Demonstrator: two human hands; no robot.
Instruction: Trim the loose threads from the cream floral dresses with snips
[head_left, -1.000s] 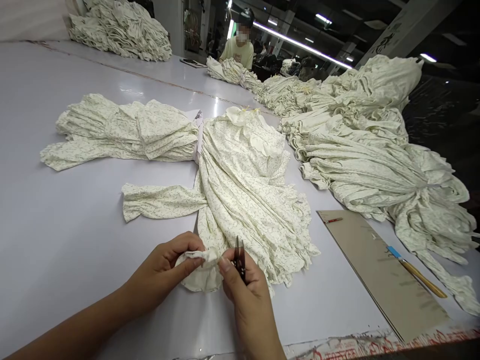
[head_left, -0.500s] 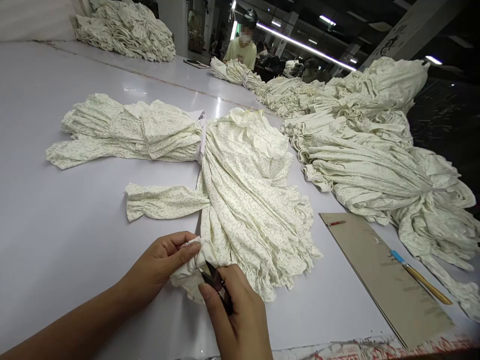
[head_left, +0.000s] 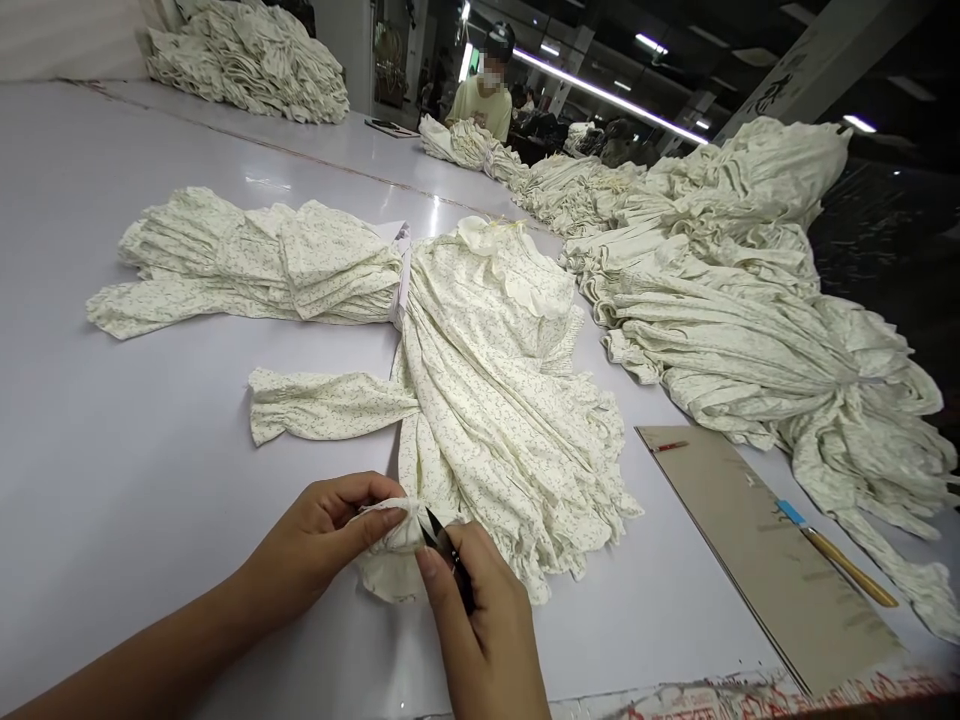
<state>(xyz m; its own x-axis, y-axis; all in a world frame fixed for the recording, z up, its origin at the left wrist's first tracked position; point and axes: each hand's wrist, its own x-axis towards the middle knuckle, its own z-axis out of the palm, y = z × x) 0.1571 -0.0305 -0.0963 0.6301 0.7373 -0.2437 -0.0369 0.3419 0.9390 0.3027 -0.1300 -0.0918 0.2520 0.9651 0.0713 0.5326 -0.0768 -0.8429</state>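
Note:
A cream floral dress (head_left: 495, 380) with a scalloped collar lies spread in front of me, one sleeve (head_left: 330, 405) stretched out to the left. My left hand (head_left: 341, 525) pinches the gathered end of its other sleeve (head_left: 394, 565), lifting the fabric a little. Black thread snips (head_left: 450, 560) are gripped in my right hand (head_left: 487, 610), their tips pointing up and left at the pinched cloth. Whether the blades touch the fabric, I cannot tell. My left fingertips are partly hidden by the cloth.
A tied bundle of matching garments (head_left: 255, 260) lies at left, and a long heap (head_left: 720, 290) along the right. Grey cardboard (head_left: 765, 560) bears a small red tool (head_left: 670, 446) and a wooden-handled knife (head_left: 847, 565). Another pile (head_left: 247, 60) and a person (head_left: 484, 100) are at the back.
My right hand has shifted slightly right, and the snips' blades look closer together. The sleeve end has been turned in my left hand, so its cloth lies differently.

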